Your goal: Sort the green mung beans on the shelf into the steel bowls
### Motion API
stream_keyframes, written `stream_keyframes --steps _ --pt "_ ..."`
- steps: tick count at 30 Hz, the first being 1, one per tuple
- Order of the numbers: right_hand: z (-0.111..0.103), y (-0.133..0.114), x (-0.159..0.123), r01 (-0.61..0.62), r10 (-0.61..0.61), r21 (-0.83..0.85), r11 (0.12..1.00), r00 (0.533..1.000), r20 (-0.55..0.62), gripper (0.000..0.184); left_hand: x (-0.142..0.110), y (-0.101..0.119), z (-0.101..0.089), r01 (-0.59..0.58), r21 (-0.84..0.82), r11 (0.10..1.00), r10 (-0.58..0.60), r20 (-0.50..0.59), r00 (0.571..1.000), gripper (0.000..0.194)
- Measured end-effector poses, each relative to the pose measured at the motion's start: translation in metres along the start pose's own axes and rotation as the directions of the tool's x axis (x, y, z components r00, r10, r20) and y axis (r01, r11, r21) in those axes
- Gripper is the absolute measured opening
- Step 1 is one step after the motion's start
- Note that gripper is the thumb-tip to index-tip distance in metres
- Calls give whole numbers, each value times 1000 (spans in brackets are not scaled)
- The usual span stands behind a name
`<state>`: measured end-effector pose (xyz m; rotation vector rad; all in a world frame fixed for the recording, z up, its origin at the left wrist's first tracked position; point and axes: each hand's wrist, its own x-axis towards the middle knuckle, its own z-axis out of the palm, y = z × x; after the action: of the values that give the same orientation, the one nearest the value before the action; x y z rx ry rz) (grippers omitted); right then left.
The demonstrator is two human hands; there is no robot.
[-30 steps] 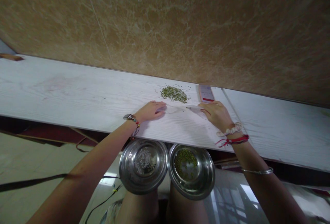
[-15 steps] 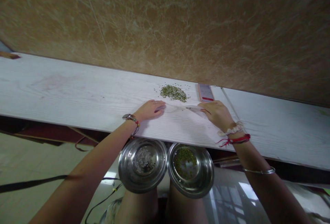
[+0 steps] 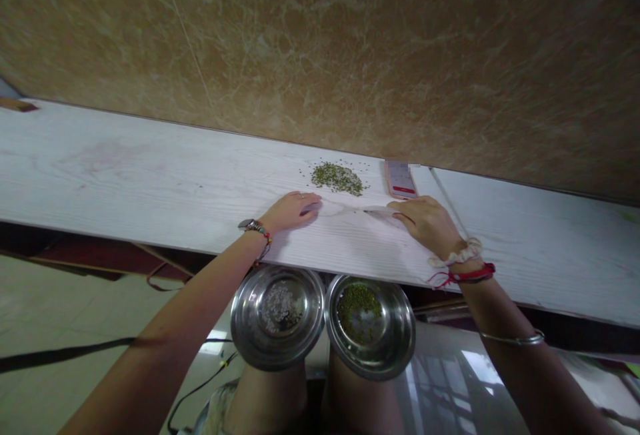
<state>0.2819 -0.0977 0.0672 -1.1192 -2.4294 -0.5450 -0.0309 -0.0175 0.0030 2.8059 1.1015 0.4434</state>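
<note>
My left hand (image 3: pixel 295 211) rests on the white tabletop with its fingers stretched out and the thumb a little apart. It lies just below and left of a small heap of green beans (image 3: pixel 337 178), mixed with some white grains. My right hand (image 3: pixel 423 218) is closed, pinching a thin pale flat piece (image 3: pixel 377 211) whose dark tip points left; its kind is unclear. A faint, wavy line runs across the table between the two hands. On my lap stand two steel bowls: the left bowl (image 3: pixel 240 325) holds white grains (image 3: pixel 280 305), the right bowl (image 3: pixel 405 335) green beans (image 3: pixel 357 311).
A phone (image 3: pixel 400 179) with a lit screen lies behind my right hand, near the brown marbled wall (image 3: pixel 300 55). The white table (image 3: pixel 150 175) is a narrow ledge along it. A wooden piece (image 3: pixel 17 105) lies at the far left, and a dark cable (image 3: pixel 200 381) hangs below.
My right hand has shifted slightly to the right with the pale piece. The left hand and the bean heap look almost the same.
</note>
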Motion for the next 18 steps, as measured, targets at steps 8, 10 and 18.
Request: stream_keyframes --steps 8,10,18 --pt "-6 4 -8 -48 48 -27 998 999 -5 22 0 -2 1 -13 -7 1000 12 -27 1000 34" --pt "-4 8 -9 -81 80 -26 996 997 -8 23 0 -2 1 -16 -8 1000 16 -33 999 33" --pt "-3 5 -16 -68 69 -48 997 998 7 25 0 -1 0 -4 -1 1000 4 -9 1000 36"
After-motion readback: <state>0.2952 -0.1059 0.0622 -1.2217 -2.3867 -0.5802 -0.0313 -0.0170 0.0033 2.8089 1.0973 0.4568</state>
